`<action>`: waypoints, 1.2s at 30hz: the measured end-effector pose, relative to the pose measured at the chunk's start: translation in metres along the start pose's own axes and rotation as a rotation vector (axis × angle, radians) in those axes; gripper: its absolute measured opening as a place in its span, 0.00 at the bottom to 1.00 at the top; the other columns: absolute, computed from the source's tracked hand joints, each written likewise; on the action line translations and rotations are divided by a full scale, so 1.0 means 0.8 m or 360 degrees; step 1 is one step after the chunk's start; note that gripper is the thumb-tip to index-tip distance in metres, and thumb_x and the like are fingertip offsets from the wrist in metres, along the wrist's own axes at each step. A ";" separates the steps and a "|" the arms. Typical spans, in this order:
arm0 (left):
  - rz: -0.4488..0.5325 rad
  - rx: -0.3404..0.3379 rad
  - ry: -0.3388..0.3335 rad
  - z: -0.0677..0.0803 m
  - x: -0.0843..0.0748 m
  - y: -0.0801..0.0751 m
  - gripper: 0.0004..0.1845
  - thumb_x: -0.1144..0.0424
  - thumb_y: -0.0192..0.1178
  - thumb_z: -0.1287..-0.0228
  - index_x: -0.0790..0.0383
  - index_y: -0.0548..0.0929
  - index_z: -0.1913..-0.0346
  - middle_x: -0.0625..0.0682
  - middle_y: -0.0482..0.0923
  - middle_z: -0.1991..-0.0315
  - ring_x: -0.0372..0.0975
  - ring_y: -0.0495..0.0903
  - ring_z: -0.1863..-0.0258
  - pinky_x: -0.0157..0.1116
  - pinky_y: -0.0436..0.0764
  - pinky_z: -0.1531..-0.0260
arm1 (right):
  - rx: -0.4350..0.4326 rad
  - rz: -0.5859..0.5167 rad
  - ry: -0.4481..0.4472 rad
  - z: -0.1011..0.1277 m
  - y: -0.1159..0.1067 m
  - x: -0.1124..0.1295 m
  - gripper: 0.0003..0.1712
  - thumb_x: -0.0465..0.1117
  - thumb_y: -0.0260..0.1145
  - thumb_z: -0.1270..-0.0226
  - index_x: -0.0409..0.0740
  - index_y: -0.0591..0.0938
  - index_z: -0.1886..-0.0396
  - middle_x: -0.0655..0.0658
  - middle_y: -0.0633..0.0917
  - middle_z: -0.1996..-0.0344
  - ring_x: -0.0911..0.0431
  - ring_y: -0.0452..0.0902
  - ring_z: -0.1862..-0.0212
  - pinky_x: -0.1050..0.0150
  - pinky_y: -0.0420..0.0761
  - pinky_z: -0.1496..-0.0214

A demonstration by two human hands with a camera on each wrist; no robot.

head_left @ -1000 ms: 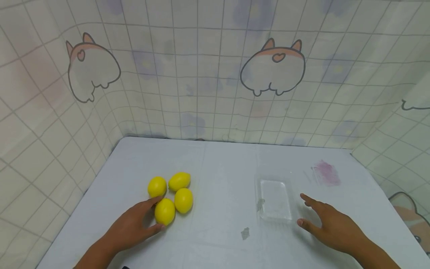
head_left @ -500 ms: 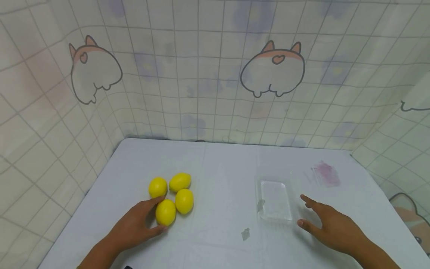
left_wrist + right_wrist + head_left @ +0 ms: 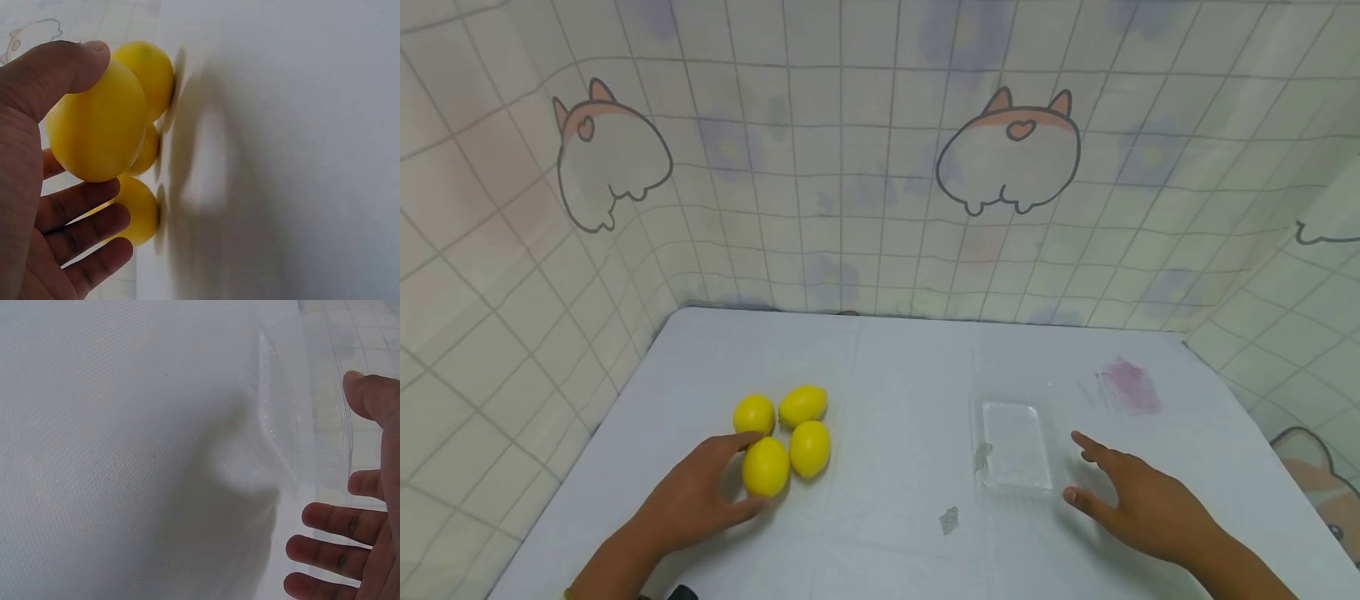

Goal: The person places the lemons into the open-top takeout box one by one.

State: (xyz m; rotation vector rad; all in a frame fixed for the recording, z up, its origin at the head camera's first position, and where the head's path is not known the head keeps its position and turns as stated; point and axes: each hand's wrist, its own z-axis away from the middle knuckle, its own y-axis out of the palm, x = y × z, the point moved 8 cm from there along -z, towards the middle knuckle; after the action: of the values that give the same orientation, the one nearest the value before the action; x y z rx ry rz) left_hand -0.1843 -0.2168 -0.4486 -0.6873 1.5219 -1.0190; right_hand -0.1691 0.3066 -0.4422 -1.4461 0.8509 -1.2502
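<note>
Head cam shows a grid-print curtain (image 3: 865, 183) with cartoon corgi butts on it, hanging behind a white table (image 3: 887, 375). Using the clear plastic tray (image 3: 1017, 446) as the landmark, since it sits flat and open on the table.

Well to the left of the tray is the person's left hand (image 3: 688, 500), and it's got hold of a yellow lemon (image 3: 766, 468), thumb on one side and fingers on the other. Left wrist cam has a gap between that lemon and the tabletop, so it's just off the surface. Three more lemons are bunched right by it, all left of the tray as well: a back-left lemon (image 3: 753, 414), a back-right lemon (image 3: 802, 404) lying on its side, and a front-right lemon (image 3: 810, 450), the one closest to the tray.

Next along, a small grey patch (image 3: 949, 521) on the near-left side of the tray, plus another grey mark (image 3: 982, 457) right at the tray's left wall (can't tell if it's on it or under it).

Then just right of the tray comes the right hand (image 3: 1150, 504), fingers loosely spread and holding nothing. Can't tell if a fingertip touches the rim. Past the tray's far-right corner there's a pinkish-purple smudge (image 3: 1129, 387).
</note>
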 end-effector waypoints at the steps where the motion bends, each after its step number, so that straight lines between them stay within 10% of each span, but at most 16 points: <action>1: 0.0000 -0.0003 -0.0003 0.000 -0.001 -0.002 0.47 0.40 0.78 0.49 0.51 0.72 0.27 0.51 0.73 0.31 0.52 0.70 0.32 0.59 0.71 0.35 | -0.0004 -0.0002 0.0001 0.000 0.000 0.001 0.49 0.73 0.62 0.34 0.50 0.68 0.22 0.42 0.83 0.41 0.38 0.78 0.39 0.35 0.81 0.53; 36: 0.0116 -0.0029 0.0310 -0.046 -0.092 -0.007 0.45 0.46 0.80 0.50 0.48 0.73 0.27 0.46 0.74 0.34 0.43 0.75 0.39 0.52 0.75 0.37 | -0.0010 0.0029 -0.0026 -0.004 -0.002 0.002 0.49 0.73 0.62 0.34 0.50 0.69 0.23 0.43 0.84 0.42 0.38 0.79 0.41 0.36 0.82 0.55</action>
State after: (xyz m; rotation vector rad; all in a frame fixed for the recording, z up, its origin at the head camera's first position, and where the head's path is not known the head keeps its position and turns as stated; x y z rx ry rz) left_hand -0.2058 -0.1476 -0.4091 -0.5532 1.7141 -1.0416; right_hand -0.1718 0.3050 -0.4406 -1.4487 0.8561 -1.2214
